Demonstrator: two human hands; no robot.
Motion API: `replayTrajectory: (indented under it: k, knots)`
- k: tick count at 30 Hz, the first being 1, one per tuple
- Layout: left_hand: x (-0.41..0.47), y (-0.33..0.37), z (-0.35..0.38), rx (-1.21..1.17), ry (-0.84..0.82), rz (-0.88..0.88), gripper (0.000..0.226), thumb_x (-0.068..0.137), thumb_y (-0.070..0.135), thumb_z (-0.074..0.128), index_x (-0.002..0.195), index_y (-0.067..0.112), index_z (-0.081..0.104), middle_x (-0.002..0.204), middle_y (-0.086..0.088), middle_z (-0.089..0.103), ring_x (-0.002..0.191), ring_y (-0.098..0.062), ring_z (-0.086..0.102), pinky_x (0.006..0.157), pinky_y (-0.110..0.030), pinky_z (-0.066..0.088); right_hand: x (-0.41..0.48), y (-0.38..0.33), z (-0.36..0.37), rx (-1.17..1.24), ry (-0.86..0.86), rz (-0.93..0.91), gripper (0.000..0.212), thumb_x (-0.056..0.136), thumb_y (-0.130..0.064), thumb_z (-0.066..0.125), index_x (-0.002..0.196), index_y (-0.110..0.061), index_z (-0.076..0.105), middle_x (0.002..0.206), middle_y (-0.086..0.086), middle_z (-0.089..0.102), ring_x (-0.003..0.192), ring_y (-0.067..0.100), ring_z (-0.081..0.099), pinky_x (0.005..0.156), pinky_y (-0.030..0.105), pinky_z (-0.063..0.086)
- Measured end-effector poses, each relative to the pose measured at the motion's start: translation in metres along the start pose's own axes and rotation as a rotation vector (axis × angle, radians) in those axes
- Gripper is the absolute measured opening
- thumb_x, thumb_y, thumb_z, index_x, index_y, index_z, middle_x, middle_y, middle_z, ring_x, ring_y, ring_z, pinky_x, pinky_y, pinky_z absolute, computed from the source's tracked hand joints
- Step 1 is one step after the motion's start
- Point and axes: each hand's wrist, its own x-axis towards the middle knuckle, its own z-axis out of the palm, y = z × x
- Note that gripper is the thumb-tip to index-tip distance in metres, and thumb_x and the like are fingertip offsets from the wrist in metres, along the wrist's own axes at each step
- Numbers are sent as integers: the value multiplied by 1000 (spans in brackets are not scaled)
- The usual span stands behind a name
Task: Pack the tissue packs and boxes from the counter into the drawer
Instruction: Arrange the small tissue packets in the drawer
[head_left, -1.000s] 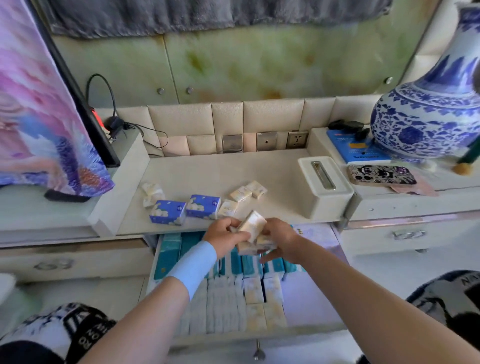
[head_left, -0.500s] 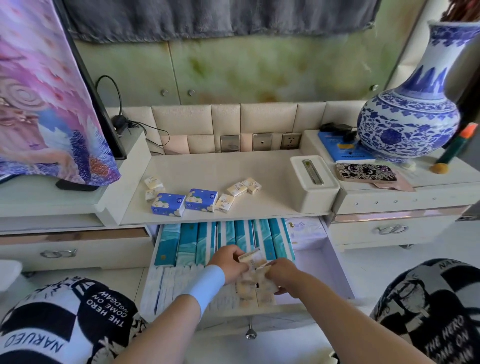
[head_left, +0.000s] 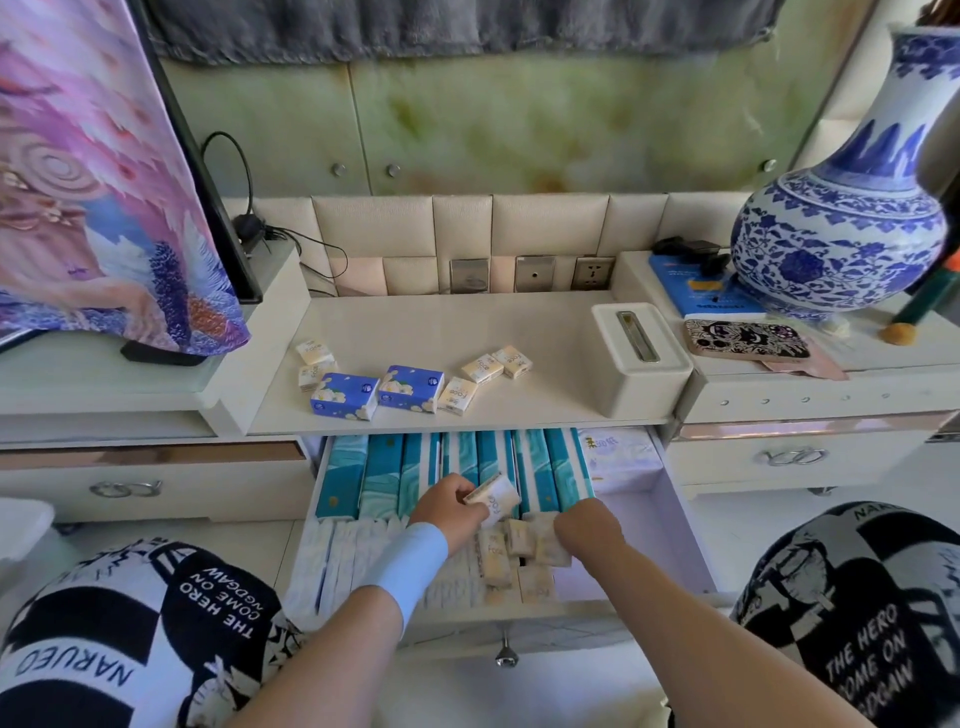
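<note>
Both over drawer (head_left: 662, 540): left grip (head_left: 447, 512) holds pack (head_left: 493, 500); right grip (head_left: 589, 530) unclear (fingers hidden).

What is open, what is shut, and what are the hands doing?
Middle drawer, open, partly filled.
Left side drawer, shut.
Right side drawer, shut.
Left hand, holds a small cream pack.
Right hand, down on packs in the drawer; grip hidden.
Blue packs, on the counter.
Vase, upright.

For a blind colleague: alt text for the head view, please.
Two hands reach into an open drawer of tissue packs: left hand holds a cream pack, right hand touches loose packs. Seven packs lie on the counter.
</note>
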Motion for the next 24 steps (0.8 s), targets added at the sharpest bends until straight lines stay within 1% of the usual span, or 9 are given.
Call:
replayTrajectory:
  k: [2, 5, 8, 11, 14, 16, 18, 20, 24]
  knots:
    - [0, 0, 0, 22, -5, -3, 20, 86, 27, 62, 105, 25, 55, 102, 3, 59, 91, -18, 59, 73, -30, 48, 1, 8, 1, -55, 24, -15, 28, 88, -14, 53, 114, -4, 59, 100, 8, 62, 86, 21, 57, 62, 25, 43]
    - [0, 0, 4, 46, -38, 0, 20, 87, 27, 61, 105, 27, 54, 100, 5, 58, 90, -16, 59, 73, -30, 48, 3, 15, 5, -57, 33, -49, 28, 86, -17, 57, 110, -7, 67, 102, 6, 66, 87, 19, 62, 58, 21, 45]
    - [-1, 1, 11, 70, -60, 6, 20, 87, 27, 59, 105, 29, 53, 98, 6, 58, 86, -15, 59, 72, -30, 48, 2, 15, 8, 28, -8, -60, 24, 85, -16, 62, 107, -12, 69, 104, 3, 65, 93, 16, 61, 70, 25, 53]
    - [1, 0, 17, 82, -59, -4, 20, 88, 28, 58, 107, 29, 52, 100, 3, 60, 86, -17, 61, 72, -32, 51, 0, 13, 12, 133, -146, -43, 24, 80, -13, 68, 104, -12, 67, 104, 3, 65, 95, 16, 61, 81, 30, 57]
    - [2, 0, 19, 208, -54, 12, 25, 89, 35, 56, 113, 29, 53, 109, 1, 53, 92, -22, 59, 78, -32, 50, -5, 9, 14, 221, -267, -22, 19, 81, -13, 71, 98, -14, 63, 99, 3, 63, 83, 12, 57, 61, 21, 48]
    - [4, 1, 21, 337, -48, 29, 24, 91, 39, 53, 113, 29, 52, 110, -2, 53, 97, -25, 57, 85, -33, 48, -2, 10, 17, 263, -272, -22, 23, 81, -12, 72, 103, -13, 64, 103, 5, 63, 84, 13, 57, 58, 20, 43]
    - [7, 3, 26, 392, -69, 43, 14, 94, 39, 48, 103, 29, 46, 100, -1, 58, 97, -27, 57, 86, -35, 43, -2, 10, 16, 307, -268, 2, 31, 82, -11, 70, 113, -13, 63, 107, 5, 62, 85, 14, 56, 57, 21, 43]
    - [10, 5, 31, 407, -93, 42, 14, 95, 42, 45, 96, 29, 39, 90, 1, 54, 95, -28, 57, 84, -35, 39, 0, 10, 13, 318, -284, 26, 35, 84, -10, 68, 118, -14, 62, 109, 5, 60, 91, 17, 56, 62, 24, 47]
    - [15, 9, 33, 450, -78, 54, 17, 94, 43, 42, 94, 27, 39, 86, 0, 50, 87, -28, 50, 86, -37, 36, 2, 14, 5, 275, -340, -13, 36, 85, -5, 63, 120, -16, 64, 105, 4, 60, 92, 18, 55, 69, 26, 49]
